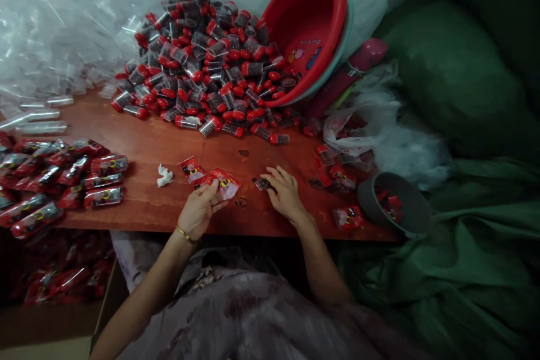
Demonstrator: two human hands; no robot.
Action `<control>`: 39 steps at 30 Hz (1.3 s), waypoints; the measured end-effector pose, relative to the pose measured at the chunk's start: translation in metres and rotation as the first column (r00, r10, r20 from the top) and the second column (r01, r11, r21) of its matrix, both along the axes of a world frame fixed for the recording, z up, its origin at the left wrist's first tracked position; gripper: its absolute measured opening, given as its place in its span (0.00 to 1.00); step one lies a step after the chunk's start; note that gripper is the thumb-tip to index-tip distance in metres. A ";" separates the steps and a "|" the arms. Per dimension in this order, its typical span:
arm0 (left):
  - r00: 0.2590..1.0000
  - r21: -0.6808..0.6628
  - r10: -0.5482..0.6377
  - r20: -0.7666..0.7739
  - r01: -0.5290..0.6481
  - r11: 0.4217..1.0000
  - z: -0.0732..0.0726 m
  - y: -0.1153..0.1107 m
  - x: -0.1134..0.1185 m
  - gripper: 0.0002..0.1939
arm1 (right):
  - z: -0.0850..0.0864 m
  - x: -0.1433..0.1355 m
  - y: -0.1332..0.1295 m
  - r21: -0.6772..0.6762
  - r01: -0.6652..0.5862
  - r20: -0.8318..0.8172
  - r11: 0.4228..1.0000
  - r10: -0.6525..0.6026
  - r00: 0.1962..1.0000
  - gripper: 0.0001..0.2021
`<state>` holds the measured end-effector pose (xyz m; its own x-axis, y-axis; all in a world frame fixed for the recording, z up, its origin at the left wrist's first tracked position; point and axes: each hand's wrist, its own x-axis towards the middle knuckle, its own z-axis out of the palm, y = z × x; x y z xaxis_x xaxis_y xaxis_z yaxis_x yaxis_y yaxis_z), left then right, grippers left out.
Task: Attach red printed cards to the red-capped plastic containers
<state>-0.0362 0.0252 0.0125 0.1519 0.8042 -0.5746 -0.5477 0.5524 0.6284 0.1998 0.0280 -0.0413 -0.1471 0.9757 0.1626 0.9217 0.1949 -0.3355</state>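
A red printed plastic packet (228,184) is pinched in my left hand (197,209), between thumb and fingers. Another red packet (191,170) lies just behind and left of it on the wooden table. My right hand (287,194) is low over the tabletop, thumb and index finger closed on a small dark piece (260,183) too small to identify; its other fingers are raised. A dark ring-like bit (241,202) rests between the two hands. To the left sits a crumpled white scrap (164,175).
Behind the hands rises a heap of clear red-capped tubes (211,62), against a tilted red basin (333,28). Filled red packets (103,180) cover the table's left end. At right stand a grey bowl (367,202) and plastic bags (379,124); a packet-filled box (103,301) is below left.
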 end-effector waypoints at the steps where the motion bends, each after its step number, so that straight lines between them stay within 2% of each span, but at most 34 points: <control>1: 1.000 0.001 0.008 -0.007 -0.008 1.000 0.000 0.000 0.000 0.22 | 0.003 0.001 -0.005 0.036 0.001 -0.021 0.999 -0.001 1.000 0.20; 4: 0.998 0.015 0.040 -0.047 -0.040 0.999 -0.002 -0.001 0.005 0.22 | 0.017 -0.008 -0.020 0.191 0.076 -0.200 0.979 -0.037 0.979 0.16; 6: 0.995 0.053 0.060 -0.078 -0.056 0.997 -0.004 -0.002 0.011 0.21 | 0.028 -0.026 -0.029 0.214 0.135 -0.405 0.968 -0.038 0.914 0.10; 8: 0.988 0.128 0.093 -0.126 -0.077 0.989 -0.009 -0.003 0.015 0.21 | 0.036 -0.049 -0.036 0.113 0.130 -0.603 0.985 -0.036 0.797 0.09; 11: 0.957 0.285 0.158 -0.242 -0.085 0.955 -0.018 -0.007 0.018 0.18 | 0.040 -0.077 -0.043 -0.020 0.077 -0.773 0.997 -0.064 0.632 0.11; 15: 0.905 0.419 0.217 -0.367 -0.048 0.907 -0.026 -0.012 0.016 0.15 | 0.036 -0.094 -0.044 -0.132 0.076 -0.868 0.988 -0.153 0.473 0.11; 19: 0.906 0.418 0.194 -0.376 -0.021 0.908 -0.024 -0.015 0.020 0.16 | 0.031 -0.101 -0.044 -0.201 0.082 -0.916 0.976 -0.217 0.338 0.13; 21: 0.923 0.374 0.169 -0.347 -0.029 0.927 -0.022 -0.015 0.021 0.17 | 0.030 -0.099 -0.045 -0.172 0.117 -0.913 0.978 -0.203 0.353 0.13; 23: 0.940 0.306 0.160 -0.303 -0.063 0.950 -0.019 -0.014 0.021 0.19 | 0.030 -0.089 -0.045 -0.144 0.161 -0.877 0.976 -0.201 0.437 0.17; 26: 0.948 0.231 0.193 -0.252 -0.134 0.964 -0.015 -0.011 0.018 0.20 | 0.029 -0.062 -0.038 -0.100 0.323 -0.660 0.941 -0.305 0.686 0.25; 27: 0.947 0.224 0.205 -0.247 -0.150 0.963 -0.013 -0.009 0.017 0.20 | 0.028 -0.052 -0.034 -0.083 0.389 -0.517 0.917 -0.373 0.770 0.25; 28: 0.946 0.221 0.211 -0.244 -0.158 0.962 -0.012 -0.008 0.017 0.20 | 0.027 -0.044 -0.030 -0.075 0.451 -0.357 0.890 -0.446 0.821 0.25; 30: 0.947 0.216 0.212 -0.240 -0.161 0.963 -0.011 -0.007 0.017 0.20 | 0.023 -0.033 -0.021 -0.089 0.534 -0.079 0.841 -0.541 0.838 0.23; 32: 0.953 0.194 0.202 -0.225 -0.159 0.968 -0.009 -0.006 0.019 0.21 | 0.019 -0.029 -0.013 -0.114 0.563 0.053 0.818 -0.561 0.826 0.22; 36: 0.975 0.114 0.152 -0.161 -0.134 0.984 -0.006 -0.005 0.019 0.22 | 0.010 -0.031 -0.006 -0.053 0.482 0.030 0.874 -0.481 0.876 0.14; 39: 0.986 0.072 0.127 -0.112 -0.119 0.990 -0.004 -0.004 0.014 0.22 | 0.006 -0.030 -0.010 -0.020 0.409 -0.158 0.912 -0.407 0.900 0.11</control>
